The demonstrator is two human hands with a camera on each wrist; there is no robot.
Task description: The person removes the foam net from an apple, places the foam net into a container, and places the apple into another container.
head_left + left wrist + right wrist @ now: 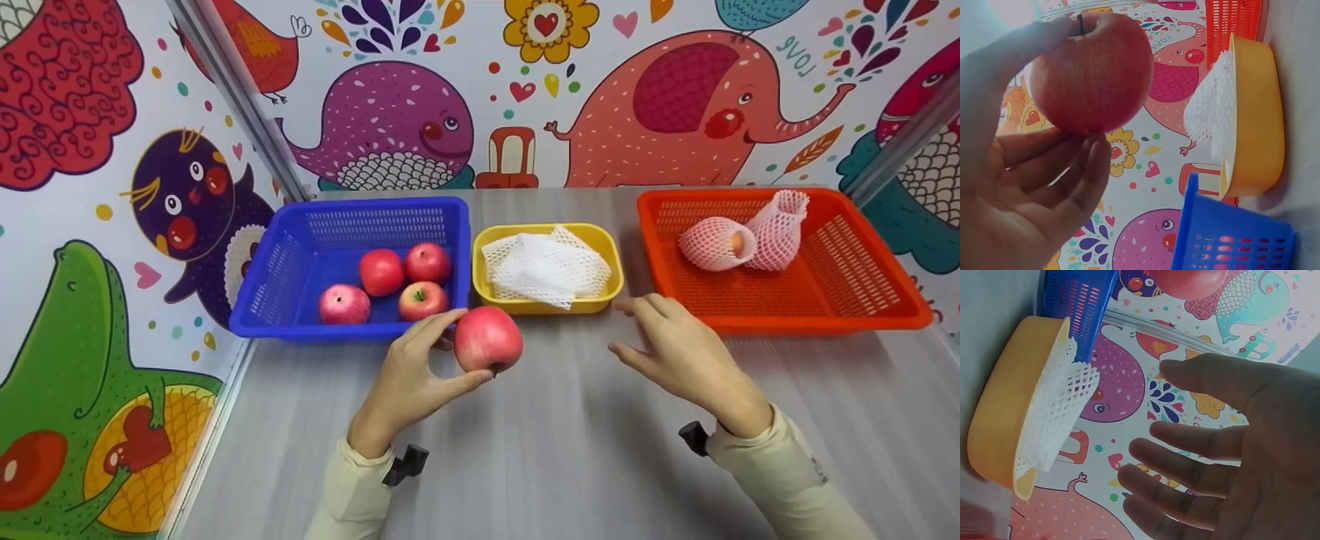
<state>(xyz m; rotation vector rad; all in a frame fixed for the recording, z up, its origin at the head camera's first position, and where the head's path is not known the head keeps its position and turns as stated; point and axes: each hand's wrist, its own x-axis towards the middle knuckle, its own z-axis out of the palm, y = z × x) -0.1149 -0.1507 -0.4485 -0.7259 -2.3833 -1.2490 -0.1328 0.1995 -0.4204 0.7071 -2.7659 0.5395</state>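
A red apple (488, 339) is pinched between the thumb and fingers of my left hand (415, 381), held above the table in front of the blue basket. Its stem shows by the thumb in the left wrist view, where the same apple (1092, 73) fills the upper left. My right hand (681, 354) hovers between the yellow and red baskets, fingers spread and loosely bent, holding nothing. Nearest to it is the yellow basket (547, 306), with white foam net sleeves (546, 264) heaped inside. In the right wrist view the right hand (1202, 455) touches nothing.
Several apples (424, 301) lie in the blue basket (349, 330) at the left. The red basket (787, 322) at the right holds two fruits in pink foam nets (776, 231). Patterned walls (510, 90) stand behind the baskets and at both sides of the grey table (555, 450).
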